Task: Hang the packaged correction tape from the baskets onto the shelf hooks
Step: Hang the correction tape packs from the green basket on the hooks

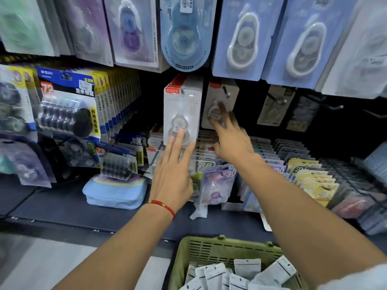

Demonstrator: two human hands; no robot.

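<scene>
Slotted green plastic basket (211,251) of flat white packets (247,268)

"72" on blue-black pack (67,105)

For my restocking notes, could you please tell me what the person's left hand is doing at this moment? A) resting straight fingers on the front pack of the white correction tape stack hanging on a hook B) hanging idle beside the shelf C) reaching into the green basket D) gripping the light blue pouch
A: the left hand lays straight fingers against the front white pack on its hook, well above the green basket.
</scene>
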